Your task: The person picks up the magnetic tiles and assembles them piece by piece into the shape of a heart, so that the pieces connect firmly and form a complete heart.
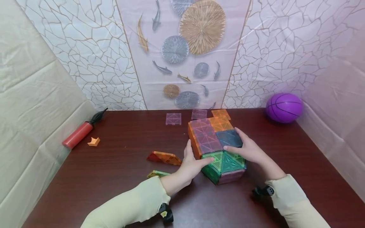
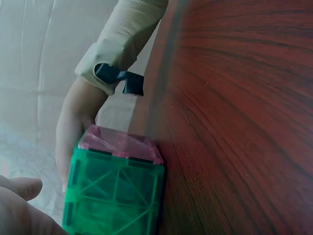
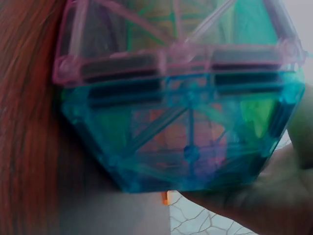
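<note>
A box-shaped build of magnetic tiles [image 1: 205, 136] stands on the table, with purple, orange and dark blue squares on top and green triangles at its near end. My left hand [image 1: 189, 166] holds its left side, thumb over the green top and fingers along the orange wall. On the opposite side my right hand [image 1: 251, 150] holds it, with the thumb on top and a finger at the far right corner. The left wrist view shows a green side tile [image 2: 115, 196] close up. A blue tile wall [image 3: 190, 137] fills the right wrist view; the right fingers are partly hidden.
Orange-red tiles [image 1: 165, 157] and a green tile [image 1: 156, 173] lie left of the build. Behind it are purple tiles [image 1: 173, 119] and an orange tile [image 1: 220, 114]. A red hand pump [image 1: 78, 134], a small orange piece [image 1: 93, 141] and a purple ball [image 1: 284, 107] sit farther out.
</note>
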Available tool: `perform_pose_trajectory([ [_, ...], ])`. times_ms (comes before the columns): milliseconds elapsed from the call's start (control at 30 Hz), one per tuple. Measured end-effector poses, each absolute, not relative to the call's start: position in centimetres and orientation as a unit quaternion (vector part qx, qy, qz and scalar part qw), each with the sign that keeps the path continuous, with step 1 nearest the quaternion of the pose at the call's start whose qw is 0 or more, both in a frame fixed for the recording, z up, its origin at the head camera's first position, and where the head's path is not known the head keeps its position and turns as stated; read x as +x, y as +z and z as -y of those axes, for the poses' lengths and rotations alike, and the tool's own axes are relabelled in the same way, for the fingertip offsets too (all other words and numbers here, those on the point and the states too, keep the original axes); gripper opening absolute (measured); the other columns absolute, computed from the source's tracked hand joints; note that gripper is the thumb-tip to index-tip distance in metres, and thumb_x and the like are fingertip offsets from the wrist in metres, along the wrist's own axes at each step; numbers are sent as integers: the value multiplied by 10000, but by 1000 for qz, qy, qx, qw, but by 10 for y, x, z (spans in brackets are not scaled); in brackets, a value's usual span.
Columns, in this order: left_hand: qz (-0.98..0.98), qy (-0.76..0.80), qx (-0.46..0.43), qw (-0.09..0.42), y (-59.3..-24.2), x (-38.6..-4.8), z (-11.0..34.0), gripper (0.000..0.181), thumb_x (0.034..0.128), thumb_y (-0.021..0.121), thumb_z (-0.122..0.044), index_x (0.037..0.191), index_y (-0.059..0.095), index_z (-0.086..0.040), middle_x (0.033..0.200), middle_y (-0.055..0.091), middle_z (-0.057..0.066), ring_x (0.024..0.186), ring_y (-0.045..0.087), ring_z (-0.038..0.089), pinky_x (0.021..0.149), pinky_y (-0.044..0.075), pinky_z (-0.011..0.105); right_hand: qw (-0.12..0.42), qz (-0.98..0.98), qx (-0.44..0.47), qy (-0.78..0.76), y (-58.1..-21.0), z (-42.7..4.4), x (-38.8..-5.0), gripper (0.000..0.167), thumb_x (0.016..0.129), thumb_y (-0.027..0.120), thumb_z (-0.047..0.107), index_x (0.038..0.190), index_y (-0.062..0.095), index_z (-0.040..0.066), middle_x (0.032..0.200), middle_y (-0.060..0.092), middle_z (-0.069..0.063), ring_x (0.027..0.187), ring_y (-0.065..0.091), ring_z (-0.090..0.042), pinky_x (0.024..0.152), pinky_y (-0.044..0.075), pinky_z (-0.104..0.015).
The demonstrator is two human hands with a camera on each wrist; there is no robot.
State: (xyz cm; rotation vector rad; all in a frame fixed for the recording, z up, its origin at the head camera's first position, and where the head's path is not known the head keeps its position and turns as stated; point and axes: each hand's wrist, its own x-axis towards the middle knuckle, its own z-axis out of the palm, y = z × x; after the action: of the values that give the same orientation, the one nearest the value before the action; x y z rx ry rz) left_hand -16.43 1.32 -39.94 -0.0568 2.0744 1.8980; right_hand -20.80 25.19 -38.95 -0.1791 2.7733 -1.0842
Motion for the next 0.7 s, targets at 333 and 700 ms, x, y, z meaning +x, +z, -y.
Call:
perform_pose_trajectory([
  [333, -726, 662, -55, 176, -406, -169, -30, 1051, 825, 759, -205, 1557, 9, -128, 1583, 54, 206, 1431, 139, 403, 1095, 261, 562, 113, -917, -66, -376, -391, -261, -210, 1058, 847, 676, 521, 1526, 78, -27, 1517, 229, -307, 1354, 283, -459, 1065, 258, -632],
  [700, -709, 675, -93, 180, -399, -167, -46, 1022, 839, 745, -141, 1562, 24, -194, 1589, 64, 171, 1364, 295, 406, 867, 493, 533, 121, -921, -69, -365, -386, -268, -209, 1034, 846, 681, 514, 1516, 125, -45, 1477, 305, -315, 1309, 346, -464, 1030, 303, -642],
])
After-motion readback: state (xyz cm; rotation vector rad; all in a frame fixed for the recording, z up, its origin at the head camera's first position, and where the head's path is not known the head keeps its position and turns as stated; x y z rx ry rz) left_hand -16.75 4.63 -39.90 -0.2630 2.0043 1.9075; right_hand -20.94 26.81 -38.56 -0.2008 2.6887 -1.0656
